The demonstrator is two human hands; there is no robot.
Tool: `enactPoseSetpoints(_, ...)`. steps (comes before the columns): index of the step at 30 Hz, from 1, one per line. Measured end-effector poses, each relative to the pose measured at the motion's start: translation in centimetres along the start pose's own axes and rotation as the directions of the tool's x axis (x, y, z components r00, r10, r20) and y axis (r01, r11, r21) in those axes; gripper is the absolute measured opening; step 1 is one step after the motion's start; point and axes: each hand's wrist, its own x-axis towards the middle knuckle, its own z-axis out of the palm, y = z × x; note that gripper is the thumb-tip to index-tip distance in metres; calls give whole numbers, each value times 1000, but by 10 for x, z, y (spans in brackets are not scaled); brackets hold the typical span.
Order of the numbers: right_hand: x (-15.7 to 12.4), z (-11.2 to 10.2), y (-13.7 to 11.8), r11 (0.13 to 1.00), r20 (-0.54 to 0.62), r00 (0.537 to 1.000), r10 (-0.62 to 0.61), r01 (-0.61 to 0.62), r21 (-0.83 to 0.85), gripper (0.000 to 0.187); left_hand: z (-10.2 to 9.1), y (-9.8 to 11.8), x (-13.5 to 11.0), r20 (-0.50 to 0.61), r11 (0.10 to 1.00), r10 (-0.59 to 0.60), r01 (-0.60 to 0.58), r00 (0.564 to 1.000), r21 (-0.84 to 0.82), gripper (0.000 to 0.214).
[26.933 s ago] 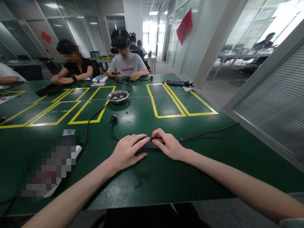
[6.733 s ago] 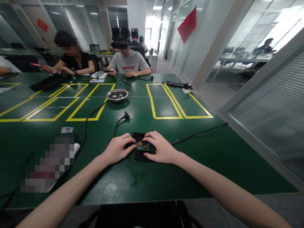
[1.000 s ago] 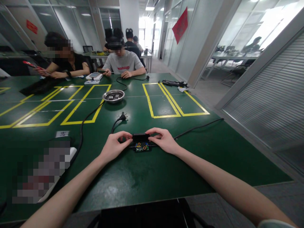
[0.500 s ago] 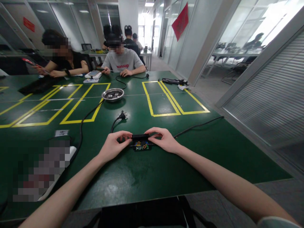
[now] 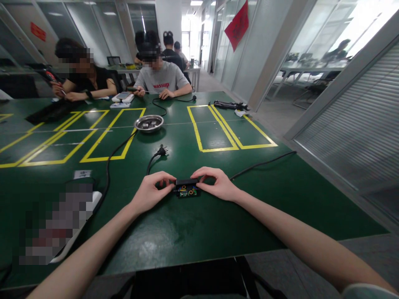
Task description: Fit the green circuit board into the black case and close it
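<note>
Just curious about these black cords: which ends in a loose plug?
The short cord curving from the adapter at the left hand to the pronged plug, near the metal bowl. The cord by the right hand runs to the table edge.

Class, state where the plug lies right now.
In the head view, the plug lies on the table, just beyond the left hand and nearer than the metal bowl.

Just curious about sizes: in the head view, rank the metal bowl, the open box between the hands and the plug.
1. bowl, though farthest
2. box
3. plug, farther off than the box, so less sure
</note>
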Motion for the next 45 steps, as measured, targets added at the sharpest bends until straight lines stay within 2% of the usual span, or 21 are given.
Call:
enactPoseSetpoints(11,0,-2,-6,992,61,993,-98,102,-69,13,-1,3,0,37,995,83,-81,996,-62,15)
enactPoseSetpoints(18,0,-2,-6,993,74,994,-82,88,-82,13,1,3,-2,111,998,50,-47,993,-30,14)
enactPoseSetpoints(24,0,-2,-6,997,46,998,-30,34,-72,11,3,5,-3,134,996,81,-85,988,22,17)
enactPoseSetpoints(28,1,2,-4,996,50,997,-59,62,-68,9,3,4,-3,151,996,80,-84,985,23,17)
enactPoseSetpoints(31,1,4,-3,988,47,996,-70,76,-136,14,3,0,-4,174,995,83,-92,981,45,24)
enactPoseSetpoints(34,1,4,-2,967,55,998,-25,37,-250,24,6,-5,-4,201,989,106,-124,974,82,36)
enactPoseSetpoints(37,0,3,2,949,101,995,14,19,-315,23,10,-6,-5,204,973,131,-166,970,161,39)
enactPoseSetpoints(41,-1,5,4,926,141,989,-35,85,-368,20,14,-3,-6,192,935,191,-238,963,262,38)
enactPoseSetpoints(45,-2,8,-1,845,173,960,-218,275,-459,23,14,2,-8,249,895,239,-312,939,319,37)
